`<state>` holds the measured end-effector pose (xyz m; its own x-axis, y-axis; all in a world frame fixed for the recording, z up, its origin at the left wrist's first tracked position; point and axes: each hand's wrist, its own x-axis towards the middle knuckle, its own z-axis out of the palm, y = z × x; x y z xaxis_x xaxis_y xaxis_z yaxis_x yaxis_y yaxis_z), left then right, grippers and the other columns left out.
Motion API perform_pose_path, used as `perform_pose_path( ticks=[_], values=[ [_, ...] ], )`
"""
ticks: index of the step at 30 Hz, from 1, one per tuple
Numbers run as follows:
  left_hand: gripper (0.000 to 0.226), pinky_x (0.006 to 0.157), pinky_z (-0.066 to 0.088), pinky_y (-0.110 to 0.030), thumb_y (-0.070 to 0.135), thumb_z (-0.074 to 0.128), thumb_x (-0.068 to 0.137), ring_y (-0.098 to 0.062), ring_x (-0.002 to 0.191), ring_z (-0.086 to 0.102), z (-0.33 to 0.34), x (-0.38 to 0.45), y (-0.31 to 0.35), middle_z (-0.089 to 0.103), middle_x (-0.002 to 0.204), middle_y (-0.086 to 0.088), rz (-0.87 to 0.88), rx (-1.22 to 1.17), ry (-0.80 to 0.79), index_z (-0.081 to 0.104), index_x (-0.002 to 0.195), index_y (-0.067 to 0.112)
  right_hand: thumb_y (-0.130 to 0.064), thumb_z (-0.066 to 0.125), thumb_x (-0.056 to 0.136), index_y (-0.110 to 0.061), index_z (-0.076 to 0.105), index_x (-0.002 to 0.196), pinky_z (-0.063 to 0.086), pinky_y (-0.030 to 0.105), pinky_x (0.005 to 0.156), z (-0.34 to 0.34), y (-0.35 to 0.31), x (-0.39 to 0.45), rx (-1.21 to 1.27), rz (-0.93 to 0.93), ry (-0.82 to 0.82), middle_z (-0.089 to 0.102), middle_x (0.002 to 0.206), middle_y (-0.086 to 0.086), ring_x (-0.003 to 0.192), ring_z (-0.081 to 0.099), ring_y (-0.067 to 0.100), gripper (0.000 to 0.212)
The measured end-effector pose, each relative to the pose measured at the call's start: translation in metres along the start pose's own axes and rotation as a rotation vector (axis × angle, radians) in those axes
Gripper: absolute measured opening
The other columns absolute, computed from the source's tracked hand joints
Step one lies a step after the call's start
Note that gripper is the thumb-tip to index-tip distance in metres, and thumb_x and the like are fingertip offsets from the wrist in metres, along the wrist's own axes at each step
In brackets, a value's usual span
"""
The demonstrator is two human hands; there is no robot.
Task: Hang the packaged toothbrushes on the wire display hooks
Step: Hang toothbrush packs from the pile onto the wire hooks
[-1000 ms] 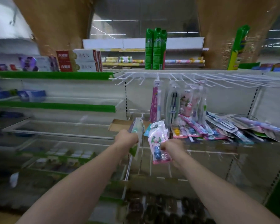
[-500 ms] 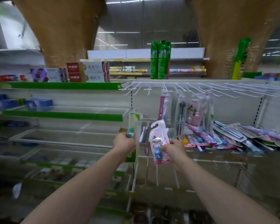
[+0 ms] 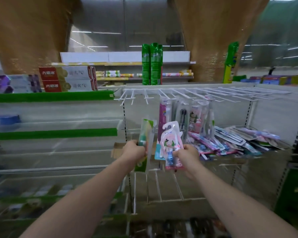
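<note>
My left hand grips a green and white toothbrush pack, held upright and seen nearly edge-on. My right hand pinches a pink children's toothbrush pack with a small blue toy inside, its white hanger tab pointing up. Both packs sit well below the row of white wire display hooks. Several packs hang from the hooks near the middle. A loose pile of toothbrush packs lies on the shelf to the right.
The hooks at the left end and far right of the rail are bare. Toothpaste boxes stand on the green-edged shelf at left. Tall green packs stand behind the rail. Wire shelving lies below my hands.
Both hands have risen with their packs, and the left pack now stands more upright. My view has tilted, so the hook rail sits lower in the frame.
</note>
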<state>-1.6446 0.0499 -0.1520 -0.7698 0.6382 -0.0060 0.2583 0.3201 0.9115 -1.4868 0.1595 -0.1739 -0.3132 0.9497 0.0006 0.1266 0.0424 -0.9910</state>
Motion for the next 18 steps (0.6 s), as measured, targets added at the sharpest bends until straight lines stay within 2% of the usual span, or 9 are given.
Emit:
perform_pose_path(
  ticks=[2,4,7,11,12,14,15,17,18],
  values=[
    [0.023,0.067,0.051,-0.031,0.004,0.068,0.087,-0.019,0.08,0.063,0.014,0.0,0.006,0.067,0.085,-0.002,0.019,0.007,-0.01,0.065,0.101,0.02,0.002,0.069,0.074,-0.009,0.066,0.091,0.051,0.035,0.066,-0.014,0.001,0.005,0.007,-0.009,0.024,0.07,0.094,0.011,0.088,0.065,0.029,0.02],
    [0.024,0.073,0.057,-0.034,0.005,0.07,0.083,-0.02,0.079,0.064,0.031,-0.003,0.014,0.068,0.083,-0.001,0.024,0.024,-0.012,0.069,0.101,0.019,0.003,0.069,0.073,-0.009,0.067,0.093,0.051,0.034,0.066,-0.03,0.003,0.014,0.036,-0.017,0.058,0.071,0.094,0.01,0.088,0.066,0.029,0.023],
    [0.029,0.081,0.059,-0.037,0.007,0.073,0.08,-0.023,0.085,0.066,0.058,-0.008,0.029,0.07,0.087,-0.002,0.043,0.036,-0.01,0.073,0.106,0.019,0.005,0.067,0.069,-0.01,0.067,0.091,0.059,0.043,0.071,-0.056,0.005,0.03,0.083,-0.022,0.07,0.071,0.095,0.011,0.09,0.067,0.03,0.026],
    [0.028,0.074,0.051,-0.029,0.006,0.07,0.087,-0.022,0.088,0.063,0.096,-0.008,0.048,0.068,0.093,-0.004,0.055,0.007,0.006,0.069,0.112,0.018,0.001,0.067,0.067,-0.016,0.066,0.089,0.06,0.054,0.077,-0.095,0.003,0.054,0.083,-0.035,0.061,0.071,0.094,0.008,0.089,0.068,0.032,0.027],
    [0.027,0.075,0.053,-0.03,0.006,0.07,0.087,-0.024,0.091,0.064,0.105,-0.01,0.053,0.068,0.097,-0.005,0.053,0.005,0.017,0.068,0.111,0.018,0.001,0.067,0.069,-0.016,0.066,0.089,0.061,0.053,0.075,-0.105,0.001,0.059,0.083,-0.04,0.054,0.07,0.094,0.008,0.088,0.068,0.031,0.026],
    [0.029,0.078,0.06,-0.036,0.007,0.07,0.085,-0.026,0.09,0.066,0.123,-0.012,0.062,0.07,0.102,-0.008,0.058,-0.008,0.025,0.069,0.113,0.016,0.002,0.066,0.072,-0.013,0.065,0.09,0.058,0.041,0.068,-0.122,-0.004,0.071,0.085,-0.071,0.052,0.069,0.094,0.009,0.085,0.065,0.028,0.024],
    [0.03,0.074,0.06,-0.036,0.007,0.069,0.085,-0.025,0.087,0.066,0.132,-0.014,0.066,0.07,0.103,-0.009,0.06,-0.01,0.03,0.068,0.114,0.017,0.004,0.066,0.073,-0.012,0.065,0.09,0.055,0.036,0.066,-0.13,-0.006,0.077,0.087,-0.094,0.046,0.069,0.093,0.009,0.084,0.064,0.028,0.023],
    [0.031,0.069,0.058,-0.033,0.005,0.067,0.087,-0.024,0.086,0.064,0.146,-0.018,0.074,0.069,0.108,-0.012,0.057,-0.012,0.05,0.067,0.115,0.017,0.005,0.064,0.073,-0.012,0.065,0.088,0.053,0.037,0.069,-0.141,-0.01,0.087,0.093,-0.119,0.024,0.07,0.091,0.009,0.086,0.065,0.028,0.022],
    [0.031,0.073,0.058,-0.035,0.004,0.067,0.087,-0.027,0.091,0.064,0.152,-0.018,0.077,0.068,0.11,-0.013,0.05,-0.019,0.064,0.067,0.116,0.016,0.005,0.064,0.073,-0.013,0.064,0.085,0.053,0.038,0.07,-0.146,-0.012,0.091,0.091,-0.125,0.011,0.07,0.089,0.008,0.085,0.065,0.029,0.022]
  ],
)
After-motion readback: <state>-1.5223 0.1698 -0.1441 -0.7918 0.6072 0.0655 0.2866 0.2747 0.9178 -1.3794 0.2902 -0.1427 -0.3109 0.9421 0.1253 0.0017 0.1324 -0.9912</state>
